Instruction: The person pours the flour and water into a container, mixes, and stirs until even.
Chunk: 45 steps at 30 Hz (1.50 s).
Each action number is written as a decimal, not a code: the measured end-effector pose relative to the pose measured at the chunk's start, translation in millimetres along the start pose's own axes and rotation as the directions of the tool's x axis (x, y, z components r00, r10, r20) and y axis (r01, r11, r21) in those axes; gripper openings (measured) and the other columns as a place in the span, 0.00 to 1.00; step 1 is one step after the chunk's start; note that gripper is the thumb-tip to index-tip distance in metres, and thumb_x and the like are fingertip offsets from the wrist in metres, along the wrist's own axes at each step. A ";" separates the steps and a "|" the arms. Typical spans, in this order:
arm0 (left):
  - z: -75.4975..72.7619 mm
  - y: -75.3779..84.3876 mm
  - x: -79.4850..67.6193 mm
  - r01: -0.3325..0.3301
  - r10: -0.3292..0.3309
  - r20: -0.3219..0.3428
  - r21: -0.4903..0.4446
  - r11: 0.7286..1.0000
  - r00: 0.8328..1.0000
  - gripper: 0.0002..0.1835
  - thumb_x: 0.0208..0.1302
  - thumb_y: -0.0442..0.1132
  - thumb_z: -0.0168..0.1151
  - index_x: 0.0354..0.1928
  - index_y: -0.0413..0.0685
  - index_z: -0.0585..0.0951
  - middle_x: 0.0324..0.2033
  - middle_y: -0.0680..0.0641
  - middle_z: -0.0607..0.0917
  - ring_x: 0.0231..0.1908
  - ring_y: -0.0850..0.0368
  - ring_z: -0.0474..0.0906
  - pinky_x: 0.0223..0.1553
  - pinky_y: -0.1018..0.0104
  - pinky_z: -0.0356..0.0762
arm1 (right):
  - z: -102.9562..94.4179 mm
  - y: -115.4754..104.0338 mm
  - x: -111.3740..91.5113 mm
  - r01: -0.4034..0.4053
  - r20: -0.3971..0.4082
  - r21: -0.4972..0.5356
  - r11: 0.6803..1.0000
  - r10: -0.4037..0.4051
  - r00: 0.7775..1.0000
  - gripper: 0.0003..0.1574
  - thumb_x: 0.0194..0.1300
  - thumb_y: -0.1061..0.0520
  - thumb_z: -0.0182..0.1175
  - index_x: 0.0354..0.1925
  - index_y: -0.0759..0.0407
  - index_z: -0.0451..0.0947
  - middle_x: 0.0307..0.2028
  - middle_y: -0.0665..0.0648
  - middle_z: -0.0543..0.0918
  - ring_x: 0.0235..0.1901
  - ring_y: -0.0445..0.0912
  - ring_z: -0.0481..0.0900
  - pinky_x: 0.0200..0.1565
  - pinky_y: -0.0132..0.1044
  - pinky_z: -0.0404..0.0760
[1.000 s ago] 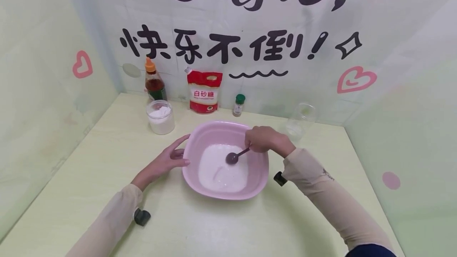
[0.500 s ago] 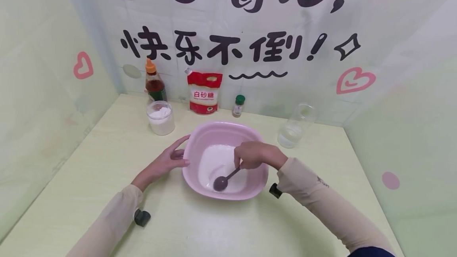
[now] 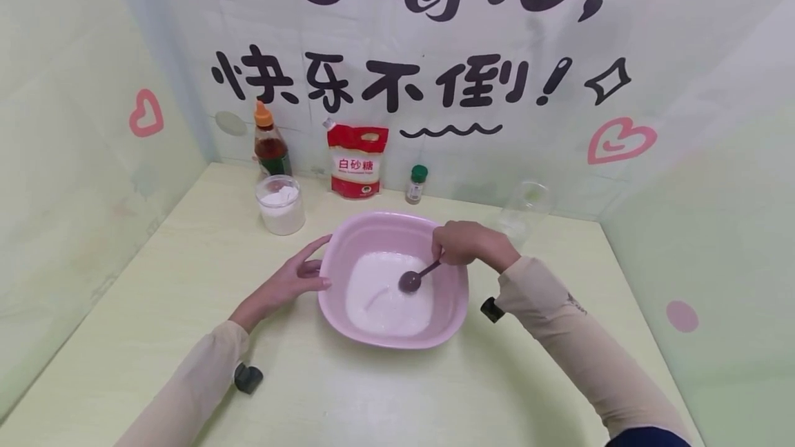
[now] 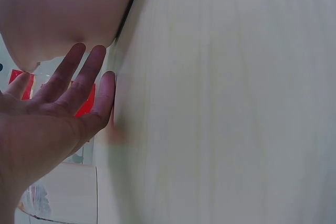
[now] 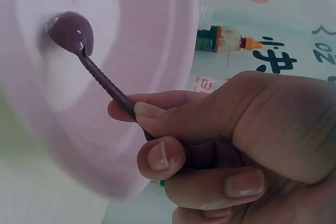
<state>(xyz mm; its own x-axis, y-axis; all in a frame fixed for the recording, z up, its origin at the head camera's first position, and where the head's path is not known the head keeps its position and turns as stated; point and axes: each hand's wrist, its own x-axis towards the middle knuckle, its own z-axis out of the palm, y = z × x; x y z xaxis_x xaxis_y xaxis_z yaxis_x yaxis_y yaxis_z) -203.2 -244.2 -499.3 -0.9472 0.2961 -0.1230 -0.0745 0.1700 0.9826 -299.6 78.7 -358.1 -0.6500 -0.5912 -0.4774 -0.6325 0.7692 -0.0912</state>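
Note:
A pink basin (image 3: 335,319) with white liquid (image 3: 385,302) in its bottom stands on the table. At its left side is my left hand (image 3: 288,283), fingers spread and fairly straight. In the left wrist view, fingertips (image 4: 77,48) of that hand touch the basin's outer wall (image 4: 63,14). My right hand (image 3: 466,243) reaches over the right rim and pinches the handle of a dark purple-brown spoon (image 5: 71,32) between thumb and fingers. The spoon's rounded bowl dips into the white liquid, towards the right side of the basin.
Behind the basin stand an orange-capped sauce bottle (image 3: 271,150), a jar of white powder (image 3: 281,212), a red sugar pouch (image 3: 357,164) and a green-capped shaker (image 3: 417,183). A clear glass (image 3: 515,219) stands at the back right, partly behind my right hand.
The spoon swept to the near left of the basin half a second ago. Now my right hand has carried it back rightward and away from me. The left hand stays put.

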 end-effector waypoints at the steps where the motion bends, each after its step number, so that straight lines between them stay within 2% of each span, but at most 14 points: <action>1: 0.1 0.1 0.2 -0.003 0.003 0.000 0.003 1.000 1.000 0.47 0.65 0.41 0.67 0.79 0.64 0.50 0.68 0.31 0.72 0.64 0.35 0.75 0.68 0.37 0.65 | -0.3 -2.3 1.9 0.016 0.000 0.001 1.000 -0.016 1.000 0.12 0.61 0.65 0.59 0.37 0.54 0.88 0.31 0.52 0.83 0.32 0.45 0.75 0.35 0.33 0.76; 9: -0.6 1.1 0.3 -0.016 0.016 0.004 0.009 1.000 1.000 0.47 0.66 0.40 0.65 0.80 0.63 0.50 0.68 0.30 0.72 0.64 0.34 0.74 0.69 0.36 0.62 | 5.9 -27.2 17.3 0.151 -0.007 -0.054 0.987 -0.151 0.988 0.10 0.64 0.62 0.63 0.40 0.51 0.88 0.37 0.49 0.87 0.36 0.43 0.78 0.42 0.33 0.79; 15: -1.1 -1.5 0.0 -0.025 0.025 -0.001 0.013 1.000 1.000 0.47 0.66 0.40 0.66 0.80 0.62 0.49 0.67 0.30 0.72 0.64 0.34 0.75 0.69 0.36 0.62 | 15.4 -54.1 18.6 0.176 0.009 -0.026 0.984 -0.176 0.984 0.10 0.66 0.61 0.64 0.41 0.48 0.88 0.38 0.47 0.87 0.36 0.43 0.77 0.43 0.34 0.77; 19: -0.4 -1.7 0.6 -0.024 0.024 0.000 0.015 1.000 1.000 0.47 0.66 0.41 0.66 0.80 0.62 0.49 0.67 0.30 0.72 0.63 0.34 0.75 0.68 0.37 0.64 | 18.3 -57.3 9.4 0.200 0.022 -0.028 0.979 -0.200 0.980 0.09 0.65 0.60 0.66 0.39 0.47 0.89 0.36 0.46 0.87 0.35 0.43 0.76 0.43 0.35 0.77; 23: -0.6 0.4 0.1 -0.013 0.013 -0.003 0.028 1.000 1.000 0.47 0.66 0.40 0.65 0.80 0.63 0.49 0.68 0.30 0.71 0.64 0.34 0.74 0.69 0.35 0.62 | 16.1 -41.8 -0.3 0.156 0.054 -0.057 0.986 -0.153 0.987 0.04 0.64 0.59 0.67 0.36 0.49 0.87 0.33 0.47 0.84 0.34 0.43 0.75 0.43 0.35 0.77; 28: -1.3 1.3 -0.4 -0.002 0.002 -0.007 0.035 0.999 1.000 0.47 0.66 0.39 0.65 0.80 0.63 0.49 0.68 0.30 0.71 0.65 0.34 0.73 0.70 0.35 0.61 | 9.3 -14.7 -3.9 0.027 0.064 -0.037 0.999 -0.024 0.998 0.06 0.62 0.62 0.65 0.35 0.50 0.84 0.32 0.50 0.81 0.33 0.45 0.75 0.36 0.34 0.77; 31: -0.1 1.5 -0.4 0.004 -0.003 -0.010 0.025 1.000 1.000 0.47 0.66 0.40 0.66 0.79 0.64 0.50 0.68 0.31 0.72 0.64 0.35 0.74 0.69 0.36 0.62 | 4.5 -3.9 0.1 -0.033 0.021 -0.025 0.999 0.033 0.999 0.10 0.62 0.66 0.60 0.29 0.52 0.81 0.28 0.50 0.77 0.30 0.45 0.73 0.31 0.33 0.73; 33: 1.1 1.7 -0.2 0.007 -0.007 -0.008 0.015 1.000 1.000 0.47 0.65 0.40 0.66 0.79 0.65 0.50 0.68 0.32 0.72 0.64 0.35 0.75 0.69 0.36 0.63 | 2.1 0.4 5.1 -0.058 -0.024 -0.037 0.998 0.058 0.998 0.14 0.60 0.68 0.56 0.23 0.51 0.75 0.24 0.50 0.72 0.27 0.44 0.70 0.28 0.33 0.70; 36: 2.2 0.9 0.4 0.015 -0.015 -0.008 0.008 1.000 1.000 0.46 0.65 0.40 0.66 0.79 0.67 0.51 0.68 0.32 0.72 0.64 0.35 0.75 0.69 0.36 0.62 | -0.2 2.0 15.6 -0.072 -0.108 -0.055 0.996 0.066 0.992 0.18 0.56 0.70 0.51 0.18 0.51 0.65 0.22 0.51 0.66 0.26 0.45 0.66 0.27 0.35 0.65; 37: 2.3 0.3 0.7 0.018 -0.018 -0.010 0.006 1.000 1.000 0.46 0.65 0.41 0.66 0.79 0.67 0.51 0.68 0.33 0.72 0.64 0.35 0.75 0.69 0.36 0.62 | -0.8 1.0 19.2 -0.072 -0.133 -0.053 0.996 0.064 0.989 0.17 0.56 0.70 0.50 0.19 0.51 0.65 0.22 0.51 0.66 0.26 0.45 0.66 0.27 0.35 0.65; 39: 2.1 -0.6 0.9 0.010 -0.010 -0.005 0.011 1.000 1.000 0.46 0.66 0.41 0.66 0.79 0.67 0.51 0.68 0.32 0.72 0.64 0.35 0.75 0.69 0.35 0.62 | -0.9 -2.6 26.9 -0.061 -0.162 -0.041 0.997 0.053 0.985 0.16 0.57 0.70 0.50 0.20 0.51 0.68 0.23 0.52 0.68 0.27 0.46 0.68 0.29 0.36 0.66; 41: 2.0 -1.0 0.7 0.002 -0.002 -0.005 0.014 1.000 1.000 0.46 0.66 0.41 0.66 0.79 0.66 0.50 0.67 0.32 0.73 0.63 0.35 0.75 0.69 0.35 0.62 | -0.1 -8.2 34.3 -0.036 -0.172 -0.034 0.999 0.030 0.985 0.13 0.59 0.68 0.52 0.25 0.53 0.76 0.25 0.53 0.72 0.29 0.47 0.70 0.31 0.36 0.68; 45: 1.3 -1.4 -0.2 -0.010 0.011 -0.007 0.015 1.000 1.000 0.47 0.65 0.41 0.67 0.79 0.64 0.50 0.67 0.30 0.73 0.63 0.35 0.75 0.69 0.35 0.61 | 4.9 -22.2 45.1 0.027 -0.165 -0.007 1.000 -0.028 0.986 0.14 0.65 0.66 0.55 0.41 0.55 0.87 0.33 0.54 0.83 0.33 0.48 0.76 0.38 0.37 0.75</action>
<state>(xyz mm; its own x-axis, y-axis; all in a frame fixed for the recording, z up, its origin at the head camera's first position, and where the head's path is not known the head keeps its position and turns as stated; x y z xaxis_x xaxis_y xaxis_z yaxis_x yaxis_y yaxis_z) -202.5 -243.3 -500.8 -0.9500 0.2915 -0.1117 -0.0598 0.1814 0.9816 -312.9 36.1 -381.9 -0.6924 -0.6445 -0.3243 -0.6529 0.7510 -0.0985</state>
